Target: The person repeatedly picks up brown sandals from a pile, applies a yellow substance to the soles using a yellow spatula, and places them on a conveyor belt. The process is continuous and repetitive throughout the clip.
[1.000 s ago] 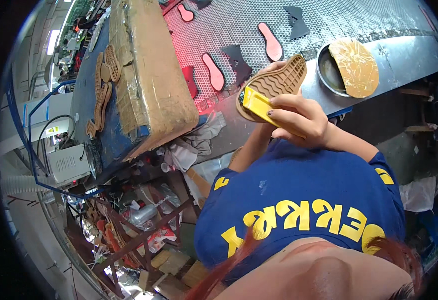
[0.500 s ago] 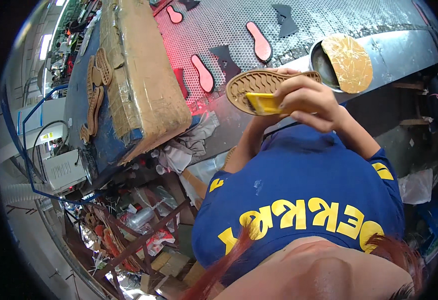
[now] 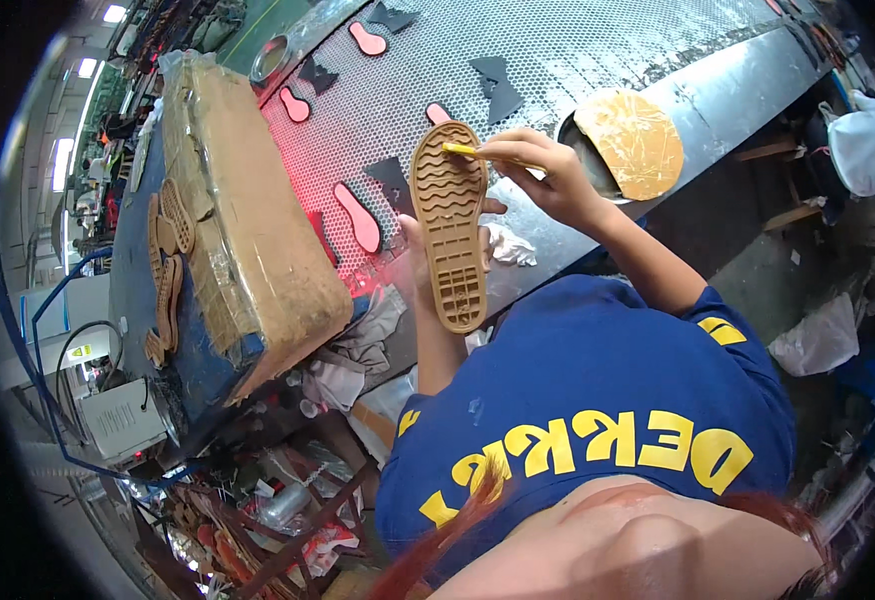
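A tan shoe sole (image 3: 456, 255) stands tilted in front of me, its wavy and gridded tread toward me. My left hand (image 3: 416, 258) is closed around it from behind; the thumb shows at the left edge and fingertips at the right. In my right hand (image 3: 548, 178) is a thin yellow brush (image 3: 466, 151), pinched between thumb and fingers, with its tip at the upper part of the tread. The bristles are too small to make out now. Beside that hand sits a round metal pot (image 3: 598, 170), partly covered by a scratched tan disc (image 3: 640, 140).
Several pink insoles (image 3: 358, 217) with black rims and black cut pieces (image 3: 498, 88) lie on the mesh conveyor (image 3: 418, 75). A crumpled white tissue (image 3: 511, 246) lies on the metal ledge. At left, a taped cardboard box (image 3: 268, 220) stands next to more tan soles (image 3: 168, 290).
The sole has turned from lying crosswise to upright, tread facing me. The brush has swung from flat to edge-on near the sole's top. My view has shifted, showing more conveyor.
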`<action>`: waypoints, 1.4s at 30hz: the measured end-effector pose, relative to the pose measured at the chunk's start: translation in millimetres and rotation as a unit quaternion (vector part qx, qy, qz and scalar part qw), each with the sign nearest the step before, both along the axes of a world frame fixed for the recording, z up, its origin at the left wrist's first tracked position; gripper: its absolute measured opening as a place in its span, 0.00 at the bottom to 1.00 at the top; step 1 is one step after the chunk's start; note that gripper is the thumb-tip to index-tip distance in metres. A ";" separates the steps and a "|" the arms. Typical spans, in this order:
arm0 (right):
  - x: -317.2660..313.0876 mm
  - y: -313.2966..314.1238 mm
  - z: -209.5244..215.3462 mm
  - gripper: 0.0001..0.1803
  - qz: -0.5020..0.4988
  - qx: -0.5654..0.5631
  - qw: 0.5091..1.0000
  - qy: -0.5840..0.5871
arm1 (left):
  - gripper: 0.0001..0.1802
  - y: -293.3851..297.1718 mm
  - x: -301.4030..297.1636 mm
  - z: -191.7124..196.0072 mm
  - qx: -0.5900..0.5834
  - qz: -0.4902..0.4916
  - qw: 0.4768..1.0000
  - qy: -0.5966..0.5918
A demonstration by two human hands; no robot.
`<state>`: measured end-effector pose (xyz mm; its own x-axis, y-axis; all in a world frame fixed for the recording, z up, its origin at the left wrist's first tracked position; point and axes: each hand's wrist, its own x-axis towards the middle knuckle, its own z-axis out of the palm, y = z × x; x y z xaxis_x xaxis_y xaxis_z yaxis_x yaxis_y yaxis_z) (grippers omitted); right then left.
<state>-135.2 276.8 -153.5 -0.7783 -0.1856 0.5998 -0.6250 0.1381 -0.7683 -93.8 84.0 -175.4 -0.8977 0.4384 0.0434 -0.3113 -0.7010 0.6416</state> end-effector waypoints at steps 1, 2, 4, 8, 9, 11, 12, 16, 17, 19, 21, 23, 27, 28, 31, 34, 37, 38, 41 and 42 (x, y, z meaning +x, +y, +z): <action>3.7 -1.9 -3.0 0.16 -0.022 0.017 1.000 0.011 | 0.52 0.1 3.0 1.4 -0.025 0.006 1.000 -0.007; 8.4 -3.9 -5.3 0.16 -0.043 0.034 0.998 0.022 | 0.52 -0.5 5.9 1.7 -0.051 0.013 0.998 -0.014; 34.2 -13.5 0.0 0.17 0.009 0.066 0.997 0.036 | 0.51 -2.2 4.2 -4.9 -0.035 0.014 0.998 -0.053; 31.6 -11.6 -8.3 0.18 0.107 -0.015 0.994 -0.010 | 0.52 -8.5 6.7 -25.1 0.001 0.030 0.996 -0.086; 15.0 -2.4 -3.4 0.18 0.048 0.016 0.999 -0.008 | 0.51 -5.0 8.8 -16.4 -0.003 -0.002 0.997 -0.078; -4.2 -2.7 -9.3 0.17 -0.046 0.036 0.997 0.042 | 0.50 0.1 10.0 -7.0 0.005 -0.040 0.998 -0.057; -4.9 -7.2 -11.1 0.17 -0.038 0.047 0.998 0.029 | 0.50 -1.7 11.1 -12.9 0.025 -0.034 0.997 -0.070; 52.4 -31.2 -9.5 0.14 0.115 0.077 0.987 0.085 | 0.48 1.9 10.7 -2.5 -0.056 0.091 0.976 -0.191; 45.4 -26.2 -9.4 0.14 0.130 0.055 0.990 -0.010 | 0.48 -3.7 11.9 -14.0 0.017 0.062 0.978 -0.197; 4.7 -15.3 -4.3 0.15 0.076 0.082 0.994 -0.012 | 0.48 -11.2 10.5 -33.0 0.123 -0.017 0.986 -0.113; -7.4 -19.4 -20.9 0.16 0.009 0.080 0.997 -0.007 | 0.49 -8.8 9.3 -32.1 0.120 -0.006 0.985 -0.124; 26.1 -28.8 -15.1 0.17 0.076 0.095 0.992 -0.028 | 0.50 -9.6 6.1 -32.3 0.068 0.049 0.986 -0.145; 70.4 -36.8 -8.7 0.16 0.236 0.061 0.968 -0.063 | 0.51 -23.2 1.4 -58.9 0.228 -0.029 0.964 -0.135; 57.7 -36.1 -16.9 0.15 0.232 0.056 0.963 -0.125 | 0.51 -23.4 0.0 -63.6 0.264 -0.057 0.954 -0.130; 32.6 -44.5 -26.2 0.08 0.187 -0.023 0.938 -0.292 | 0.49 -24.9 -5.3 -71.5 0.257 0.001 0.950 -0.177; 34.5 -37.8 -31.1 0.08 0.060 0.004 0.982 -0.177 | 0.51 -33.4 -23.1 -80.3 0.146 -0.027 0.984 -0.100; 39.5 -9.1 -47.4 0.10 -0.059 -0.143 0.942 -0.297 | 0.52 -45.8 -49.2 -93.0 0.128 0.007 0.989 -0.077; 40.1 5.9 -50.8 0.10 -0.073 -0.153 0.933 -0.319 | 0.53 -54.5 -63.4 -91.2 0.117 0.039 0.991 -0.048; 44.5 39.9 -50.1 0.10 -0.114 -0.145 0.934 -0.307 | 0.54 -109.0 -156.7 -85.0 0.091 -0.005 0.996 -0.008; 44.3 46.0 -55.3 0.10 -0.116 -0.170 0.930 -0.306 | 0.55 -131.5 -192.0 -86.6 0.116 -0.046 0.992 0.026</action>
